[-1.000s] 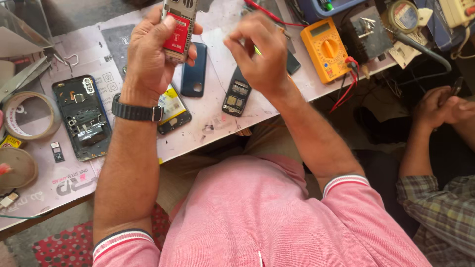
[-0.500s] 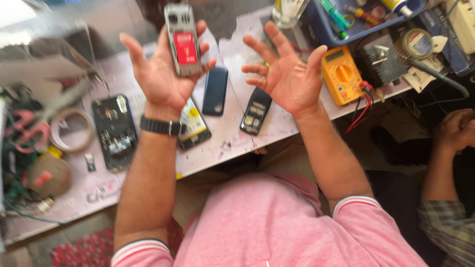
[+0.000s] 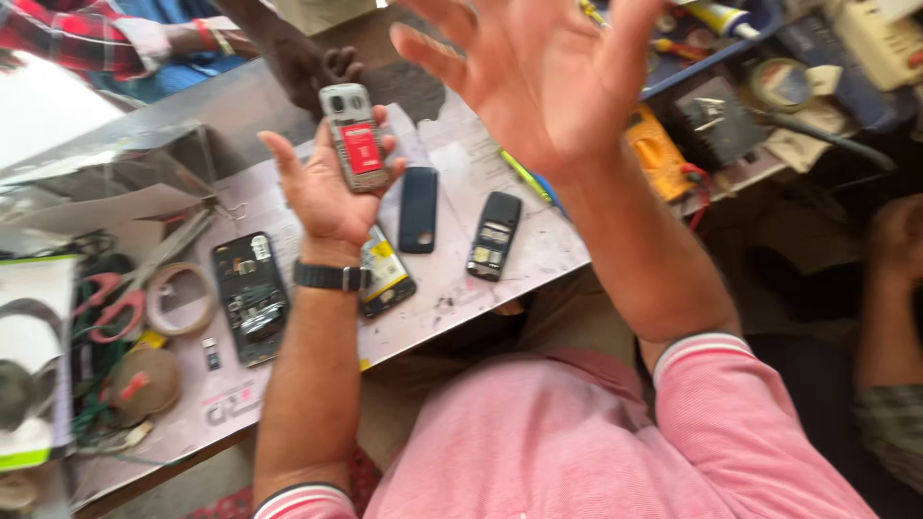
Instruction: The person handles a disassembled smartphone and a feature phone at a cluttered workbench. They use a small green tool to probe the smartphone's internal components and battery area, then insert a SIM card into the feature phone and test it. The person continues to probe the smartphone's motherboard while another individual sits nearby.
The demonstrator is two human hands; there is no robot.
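Nearest us, our left hand (image 3: 322,197) is lying palm up over the scratched white worktop (image 3: 452,279), fingers loosely curled around an opened grey phone with a red battery (image 3: 354,137), which is resting on our fingertips toward the far side. Just right of it, a dark blue phone back cover (image 3: 418,209) and a black keypad phone (image 3: 493,235) are lying flat. Farther right, our right hand (image 3: 538,77) is hovering empty, fingers spread wide, touching nothing.
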